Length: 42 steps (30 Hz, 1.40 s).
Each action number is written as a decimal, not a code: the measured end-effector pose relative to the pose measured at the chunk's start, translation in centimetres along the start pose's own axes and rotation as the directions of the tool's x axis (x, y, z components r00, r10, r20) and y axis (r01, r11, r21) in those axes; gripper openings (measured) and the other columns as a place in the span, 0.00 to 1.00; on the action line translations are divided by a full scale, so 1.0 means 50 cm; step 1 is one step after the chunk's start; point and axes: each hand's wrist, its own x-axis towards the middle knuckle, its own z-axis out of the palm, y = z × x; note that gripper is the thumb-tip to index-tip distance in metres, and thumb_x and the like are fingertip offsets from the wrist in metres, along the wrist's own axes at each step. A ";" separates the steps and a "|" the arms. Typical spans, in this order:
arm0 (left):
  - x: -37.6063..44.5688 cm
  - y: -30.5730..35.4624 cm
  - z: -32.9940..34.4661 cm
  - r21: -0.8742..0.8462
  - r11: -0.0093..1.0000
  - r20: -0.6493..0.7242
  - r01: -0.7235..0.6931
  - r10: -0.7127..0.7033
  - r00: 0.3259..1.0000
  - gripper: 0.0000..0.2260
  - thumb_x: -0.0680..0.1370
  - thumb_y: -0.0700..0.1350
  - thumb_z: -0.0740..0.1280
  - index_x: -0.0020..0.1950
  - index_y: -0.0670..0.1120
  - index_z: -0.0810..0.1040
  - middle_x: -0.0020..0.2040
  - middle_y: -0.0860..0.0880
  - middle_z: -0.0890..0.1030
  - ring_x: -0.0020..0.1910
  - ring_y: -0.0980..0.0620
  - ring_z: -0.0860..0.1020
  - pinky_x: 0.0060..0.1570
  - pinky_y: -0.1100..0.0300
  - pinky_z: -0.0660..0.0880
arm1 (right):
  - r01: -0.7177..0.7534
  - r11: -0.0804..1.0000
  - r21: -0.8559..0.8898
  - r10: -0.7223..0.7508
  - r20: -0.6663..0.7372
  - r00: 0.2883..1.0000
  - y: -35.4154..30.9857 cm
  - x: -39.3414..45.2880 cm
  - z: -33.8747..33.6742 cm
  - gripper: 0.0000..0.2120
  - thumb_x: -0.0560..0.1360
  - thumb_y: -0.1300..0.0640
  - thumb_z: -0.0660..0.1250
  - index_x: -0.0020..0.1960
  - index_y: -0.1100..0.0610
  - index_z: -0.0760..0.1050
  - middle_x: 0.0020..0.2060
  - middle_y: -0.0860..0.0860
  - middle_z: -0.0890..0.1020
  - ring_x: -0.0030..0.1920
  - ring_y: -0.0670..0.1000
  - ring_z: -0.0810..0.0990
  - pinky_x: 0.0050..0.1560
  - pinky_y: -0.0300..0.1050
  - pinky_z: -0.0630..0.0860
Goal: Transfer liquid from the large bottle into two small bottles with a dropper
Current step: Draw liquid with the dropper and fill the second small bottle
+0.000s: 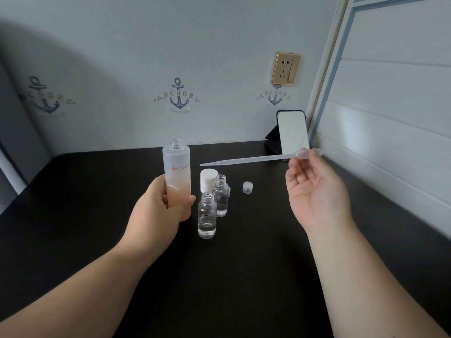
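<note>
My left hand (159, 211) grips the lower part of the large frosted bottle (177, 172), which is uncapped, upright and holds peach-coloured liquid in its lower half. Just right of it two small clear glass bottles stand open on the black table: the near one (207, 215) and the far one (220, 196), each with some clear liquid. My right hand (314, 191), palm up, pinches the bulb of a long translucent dropper (256, 159). The dropper lies nearly level in the air, its tip pointing left above the small bottles.
A white cap (208, 178) stands behind the small bottles and a small clear cap (247, 187) lies to their right. A phone (291, 132) leans on a stand at the back right corner. A wall (146, 69) closes the back and white panelling (390, 118) the right side.
</note>
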 end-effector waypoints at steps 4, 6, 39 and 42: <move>-0.006 0.008 -0.007 -0.040 0.999 -0.001 0.003 -0.003 1.000 0.17 0.75 0.54 0.73 0.54 0.69 0.69 0.46 0.72 0.76 0.45 0.66 0.78 0.39 0.66 0.72 | 0.025 0.999 0.026 -0.025 0.004 1.000 -0.001 0.001 0.001 0.11 0.79 0.58 0.69 0.40 0.58 0.85 0.42 0.50 0.85 0.43 0.49 0.86 0.44 0.39 0.80; -0.008 0.013 -0.009 -0.029 0.999 -0.010 -0.018 0.018 1.000 0.18 0.75 0.52 0.73 0.51 0.73 0.69 0.47 0.72 0.76 0.45 0.63 0.78 0.40 0.63 0.73 | 0.032 0.999 0.034 -0.033 0.015 0.999 -0.001 0.002 0.001 0.10 0.79 0.57 0.70 0.41 0.58 0.85 0.42 0.50 0.85 0.44 0.49 0.86 0.45 0.39 0.80; -0.004 -0.005 -0.006 0.232 0.949 -0.064 -0.215 0.235 0.970 0.25 0.75 0.43 0.74 0.69 0.59 0.75 0.58 0.61 0.74 0.62 0.50 0.71 0.61 0.54 0.68 | 0.124 0.930 -0.345 -0.055 0.202 0.978 0.048 -0.031 0.035 0.05 0.74 0.61 0.71 0.43 0.56 0.86 0.43 0.56 0.86 0.37 0.48 0.83 0.39 0.38 0.78; -0.004 -0.010 -0.005 0.240 0.945 -0.068 -0.222 0.244 0.967 0.25 0.75 0.42 0.74 0.69 0.60 0.75 0.58 0.61 0.74 0.62 0.51 0.70 0.60 0.55 0.67 | 0.121 0.909 -0.399 -0.037 0.213 0.976 0.065 -0.042 0.045 0.04 0.72 0.60 0.73 0.46 0.59 0.85 0.44 0.58 0.87 0.38 0.51 0.84 0.40 0.40 0.79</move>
